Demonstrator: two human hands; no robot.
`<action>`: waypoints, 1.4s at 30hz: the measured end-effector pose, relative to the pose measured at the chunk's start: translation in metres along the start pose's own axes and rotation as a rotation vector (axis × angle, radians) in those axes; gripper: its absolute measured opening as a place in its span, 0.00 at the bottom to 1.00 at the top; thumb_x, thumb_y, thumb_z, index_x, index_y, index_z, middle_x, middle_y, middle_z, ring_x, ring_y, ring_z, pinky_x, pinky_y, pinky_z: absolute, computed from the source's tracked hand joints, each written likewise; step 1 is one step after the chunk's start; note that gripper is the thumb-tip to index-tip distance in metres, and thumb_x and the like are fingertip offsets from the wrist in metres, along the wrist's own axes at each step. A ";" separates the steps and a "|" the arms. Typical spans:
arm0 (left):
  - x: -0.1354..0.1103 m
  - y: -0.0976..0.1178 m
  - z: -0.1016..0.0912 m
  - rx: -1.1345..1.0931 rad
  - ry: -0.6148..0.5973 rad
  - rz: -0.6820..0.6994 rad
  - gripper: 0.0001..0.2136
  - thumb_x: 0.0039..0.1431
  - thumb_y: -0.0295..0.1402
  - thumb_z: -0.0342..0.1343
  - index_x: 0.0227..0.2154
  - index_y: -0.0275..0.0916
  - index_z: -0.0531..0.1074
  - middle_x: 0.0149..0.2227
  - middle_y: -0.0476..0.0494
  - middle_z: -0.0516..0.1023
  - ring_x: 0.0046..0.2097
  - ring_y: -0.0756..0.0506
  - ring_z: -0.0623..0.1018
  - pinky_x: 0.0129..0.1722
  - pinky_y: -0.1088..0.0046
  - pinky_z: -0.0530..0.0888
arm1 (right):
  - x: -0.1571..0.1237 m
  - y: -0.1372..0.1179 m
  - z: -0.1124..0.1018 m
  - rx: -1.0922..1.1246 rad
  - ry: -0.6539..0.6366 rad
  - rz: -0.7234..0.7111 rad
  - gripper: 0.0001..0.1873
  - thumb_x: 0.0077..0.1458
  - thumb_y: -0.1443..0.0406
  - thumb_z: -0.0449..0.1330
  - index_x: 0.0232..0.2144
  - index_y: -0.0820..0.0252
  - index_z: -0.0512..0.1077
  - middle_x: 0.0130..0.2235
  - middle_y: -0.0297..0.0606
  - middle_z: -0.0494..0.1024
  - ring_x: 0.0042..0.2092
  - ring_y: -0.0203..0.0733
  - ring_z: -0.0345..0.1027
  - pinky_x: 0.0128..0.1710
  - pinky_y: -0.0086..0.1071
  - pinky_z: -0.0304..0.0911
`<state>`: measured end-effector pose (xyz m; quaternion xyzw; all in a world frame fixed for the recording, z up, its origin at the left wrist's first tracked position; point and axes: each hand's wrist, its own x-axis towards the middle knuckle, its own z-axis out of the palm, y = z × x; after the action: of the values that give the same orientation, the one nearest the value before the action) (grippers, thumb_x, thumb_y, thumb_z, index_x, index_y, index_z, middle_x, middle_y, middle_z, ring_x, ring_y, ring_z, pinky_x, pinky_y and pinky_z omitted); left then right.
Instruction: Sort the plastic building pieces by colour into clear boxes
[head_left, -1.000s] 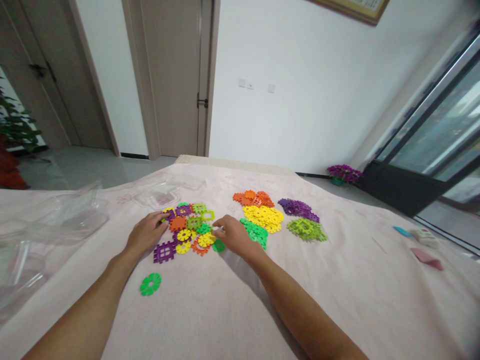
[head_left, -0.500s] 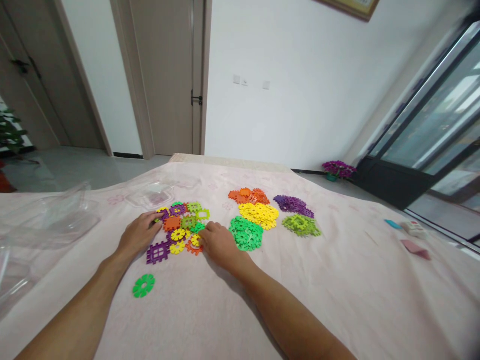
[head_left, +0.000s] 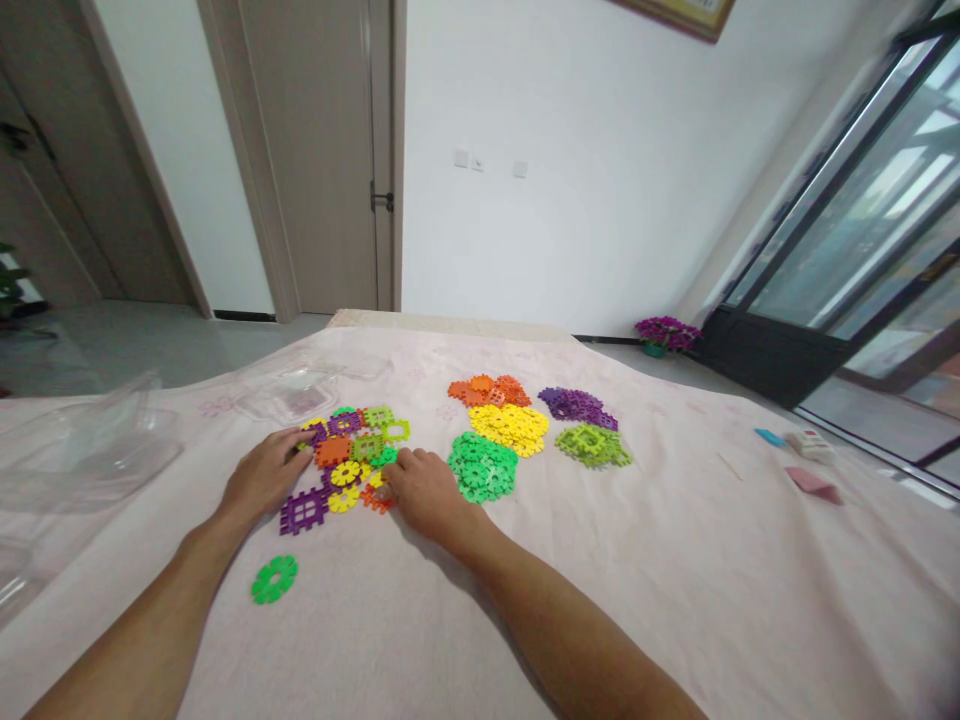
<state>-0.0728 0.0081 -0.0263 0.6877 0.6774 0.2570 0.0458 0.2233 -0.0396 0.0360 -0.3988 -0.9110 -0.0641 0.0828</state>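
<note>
A mixed heap of plastic interlocking pieces in purple, orange, yellow and green lies on the pink cloth. My left hand rests at the heap's left edge, fingers curled onto the pieces beside a purple grid piece. My right hand lies knuckles up at the heap's right edge, fingertips pressed on a yellow and an orange piece; what it grips is hidden. To its right lie sorted piles: green, yellow, orange, purple, lime.
One green round piece lies alone near my left forearm. Clear plastic containers and a clear lid sit at the left. Small items lie at the far right. A door and glass sliding doors stand beyond.
My right hand has drawn back left from the green pile to the mixed heap, and the green piece it had near its fingers is gone from there. My left hand has stayed put.
</note>
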 end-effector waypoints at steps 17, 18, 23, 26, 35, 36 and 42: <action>-0.002 0.007 -0.006 0.004 -0.011 -0.006 0.26 0.62 0.47 0.43 0.54 0.40 0.75 0.60 0.40 0.73 0.61 0.40 0.72 0.63 0.65 0.64 | -0.030 0.143 -0.029 0.189 0.339 0.846 0.19 0.68 0.65 0.47 0.53 0.62 0.73 0.47 0.48 0.80 0.48 0.48 0.72 0.48 0.35 0.60; -0.002 0.007 -0.006 0.006 -0.013 -0.007 0.26 0.62 0.47 0.43 0.54 0.40 0.75 0.60 0.40 0.73 0.60 0.40 0.72 0.63 0.65 0.64 | -0.035 0.152 -0.029 0.151 0.360 0.878 0.19 0.67 0.65 0.49 0.54 0.64 0.72 0.49 0.50 0.79 0.50 0.49 0.71 0.49 0.35 0.59; -0.002 0.008 -0.007 0.015 -0.023 -0.011 0.25 0.63 0.46 0.42 0.54 0.41 0.74 0.61 0.40 0.72 0.61 0.40 0.71 0.63 0.64 0.64 | -0.036 0.148 -0.027 0.191 0.374 0.748 0.16 0.65 0.67 0.53 0.51 0.61 0.76 0.50 0.46 0.79 0.52 0.47 0.70 0.52 0.34 0.60; -0.003 0.008 -0.006 0.004 -0.019 -0.007 0.25 0.63 0.46 0.43 0.54 0.41 0.74 0.61 0.39 0.71 0.61 0.40 0.71 0.63 0.63 0.64 | -0.020 0.107 -0.023 0.346 0.267 0.477 0.12 0.64 0.66 0.56 0.45 0.57 0.79 0.46 0.39 0.81 0.47 0.42 0.72 0.49 0.31 0.61; -0.002 0.004 -0.003 -0.015 -0.016 -0.002 0.26 0.62 0.47 0.43 0.54 0.40 0.74 0.60 0.40 0.72 0.61 0.39 0.71 0.63 0.63 0.64 | -0.005 0.007 -0.002 0.242 -0.012 -0.128 0.19 0.56 0.48 0.65 0.40 0.55 0.79 0.40 0.38 0.77 0.45 0.43 0.68 0.41 0.31 0.60; -0.002 0.004 -0.003 -0.015 -0.015 -0.005 0.26 0.62 0.47 0.43 0.54 0.41 0.75 0.60 0.40 0.72 0.61 0.39 0.71 0.63 0.63 0.64 | -0.005 0.005 -0.001 0.210 -0.020 -0.131 0.19 0.57 0.48 0.64 0.39 0.55 0.79 0.40 0.39 0.77 0.45 0.43 0.68 0.41 0.32 0.60; -0.002 0.003 -0.003 -0.014 -0.016 -0.009 0.25 0.62 0.48 0.44 0.54 0.41 0.74 0.61 0.41 0.72 0.61 0.40 0.71 0.63 0.64 0.64 | -0.008 -0.001 -0.003 0.086 -0.034 -0.157 0.16 0.65 0.53 0.57 0.37 0.58 0.77 0.40 0.41 0.77 0.43 0.43 0.68 0.42 0.33 0.61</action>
<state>-0.0708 0.0053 -0.0228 0.6864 0.6782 0.2560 0.0570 0.2282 -0.0465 0.0371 -0.3233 -0.9427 -0.0244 0.0790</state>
